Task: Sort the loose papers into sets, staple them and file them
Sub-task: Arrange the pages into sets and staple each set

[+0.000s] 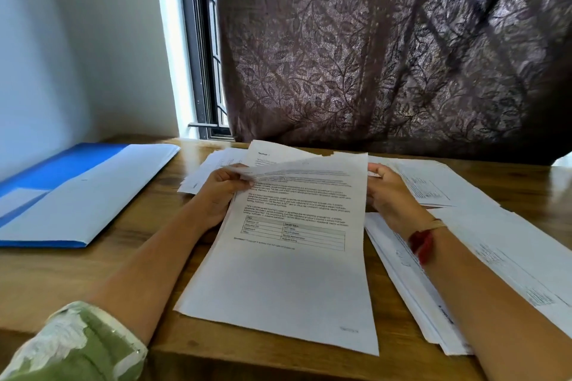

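Note:
A set of printed papers (288,275) lies in the middle of the wooden table (93,260), its top sheet carrying text and a small table. My left hand (221,189) pinches the upper left corner of that set, with a sheet lifted and blurred there. My right hand (391,195) holds the set's upper right edge, fingers partly hidden behind the paper. More loose papers (210,170) lie behind the set. An open blue folder (55,170) with white sheets in it rests at the left. No stapler is in view.
Further stacks of printed papers (501,250) spread across the right side of the table under my right forearm. A dark patterned curtain (387,49) hangs behind the table, beside a window frame (201,56) and a white wall.

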`<state>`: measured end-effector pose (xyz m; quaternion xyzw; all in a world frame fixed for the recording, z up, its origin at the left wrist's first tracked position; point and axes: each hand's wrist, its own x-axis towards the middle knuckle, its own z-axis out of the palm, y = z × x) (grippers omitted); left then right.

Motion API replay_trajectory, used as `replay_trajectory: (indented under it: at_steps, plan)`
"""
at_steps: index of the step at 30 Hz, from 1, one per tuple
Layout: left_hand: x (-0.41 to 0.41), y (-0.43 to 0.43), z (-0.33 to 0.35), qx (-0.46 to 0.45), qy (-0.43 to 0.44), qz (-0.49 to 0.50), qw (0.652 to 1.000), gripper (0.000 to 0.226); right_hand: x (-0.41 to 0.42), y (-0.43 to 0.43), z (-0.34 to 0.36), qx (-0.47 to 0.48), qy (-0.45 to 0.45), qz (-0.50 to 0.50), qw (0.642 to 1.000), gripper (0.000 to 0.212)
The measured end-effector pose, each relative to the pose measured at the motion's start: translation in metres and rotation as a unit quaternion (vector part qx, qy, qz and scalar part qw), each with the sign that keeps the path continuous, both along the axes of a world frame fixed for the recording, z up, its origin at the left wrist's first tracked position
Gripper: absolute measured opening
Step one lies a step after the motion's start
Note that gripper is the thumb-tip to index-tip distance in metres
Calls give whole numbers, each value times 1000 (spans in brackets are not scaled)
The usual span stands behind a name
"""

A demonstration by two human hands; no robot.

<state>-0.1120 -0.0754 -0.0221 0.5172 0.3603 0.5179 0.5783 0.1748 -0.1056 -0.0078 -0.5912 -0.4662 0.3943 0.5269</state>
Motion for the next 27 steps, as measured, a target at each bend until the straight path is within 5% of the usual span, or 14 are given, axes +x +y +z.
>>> replay_trajectory:
  at_steps: [7, 11, 15, 22, 27]
  plan:
    - [2, 0, -1, 28, -1, -37, 999, 41, -6, -2, 0, 136, -49, -96, 985, 22]
    - [3, -1, -2, 52, -2, -4, 999, 45, -7, -6, 3, 255, -157, -116, 947, 28]
    - [4, 0, -4, 87, 8, 41, 995, 14, -17, -14, 4, 335, -240, -113, 904, 23]
    - [10, -6, 5, 173, 152, 177, 957, 20, -17, -8, -2, 301, -108, -98, 943, 24]
    - [4, 0, 1, 169, 102, 156, 968, 35, -17, -7, 0, 188, 42, -80, 978, 20]
